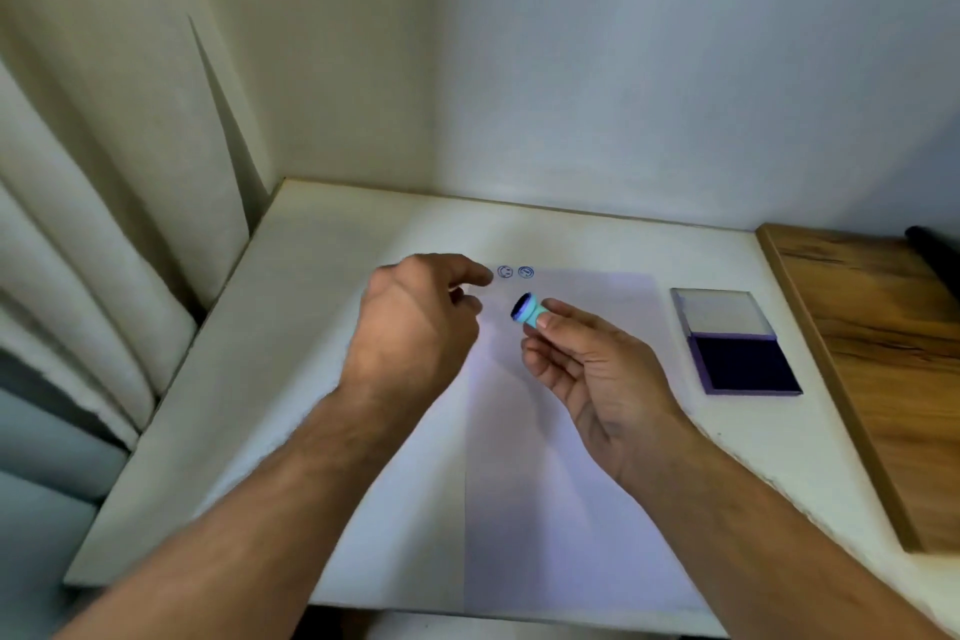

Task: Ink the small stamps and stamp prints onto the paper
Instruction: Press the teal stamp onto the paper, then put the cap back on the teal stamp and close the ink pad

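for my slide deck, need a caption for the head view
Right hand pinches a teal stamp above paper bearing two blue prints.

Teal stamp (529, 310) in right hand (597, 382) above paper (561, 483)

Your white worktop (311, 307) sits in a corner, against the wall. A sheet of paper (561, 509) lies flat on it, with two round blue prints (515, 271) near its far edge. To the paper's right lies an open ink pad (740, 356), beside a wooden board (883, 353).
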A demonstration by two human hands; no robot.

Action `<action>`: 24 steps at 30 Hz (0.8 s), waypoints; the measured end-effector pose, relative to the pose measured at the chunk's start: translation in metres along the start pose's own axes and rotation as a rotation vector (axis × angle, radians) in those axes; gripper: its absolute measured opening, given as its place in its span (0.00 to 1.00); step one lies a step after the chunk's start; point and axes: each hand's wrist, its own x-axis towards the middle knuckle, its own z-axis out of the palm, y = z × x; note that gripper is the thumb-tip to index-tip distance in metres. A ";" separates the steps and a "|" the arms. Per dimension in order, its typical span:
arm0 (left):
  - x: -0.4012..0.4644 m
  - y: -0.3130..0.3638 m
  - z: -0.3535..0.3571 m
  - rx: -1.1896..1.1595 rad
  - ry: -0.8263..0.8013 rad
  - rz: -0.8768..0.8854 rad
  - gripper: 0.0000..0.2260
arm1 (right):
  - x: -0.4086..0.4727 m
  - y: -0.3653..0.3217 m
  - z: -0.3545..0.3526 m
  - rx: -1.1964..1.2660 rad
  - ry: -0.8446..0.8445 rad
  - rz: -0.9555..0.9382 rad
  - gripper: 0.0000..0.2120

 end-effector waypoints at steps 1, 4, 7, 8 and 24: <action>0.002 -0.004 -0.006 -0.010 0.007 -0.020 0.12 | 0.000 0.004 0.003 -0.010 -0.014 0.016 0.09; 0.013 -0.019 -0.021 -0.021 0.029 -0.079 0.13 | 0.002 0.010 0.010 -0.041 -0.047 0.029 0.09; 0.024 -0.038 -0.032 0.055 0.038 -0.130 0.15 | 0.005 0.014 0.015 -0.069 -0.067 0.021 0.09; 0.026 -0.043 -0.034 0.103 0.024 -0.146 0.16 | 0.004 0.015 0.016 -0.079 -0.079 0.018 0.09; 0.040 -0.060 -0.021 0.600 -0.261 -0.165 0.16 | 0.003 0.022 0.027 -0.202 -0.153 0.037 0.07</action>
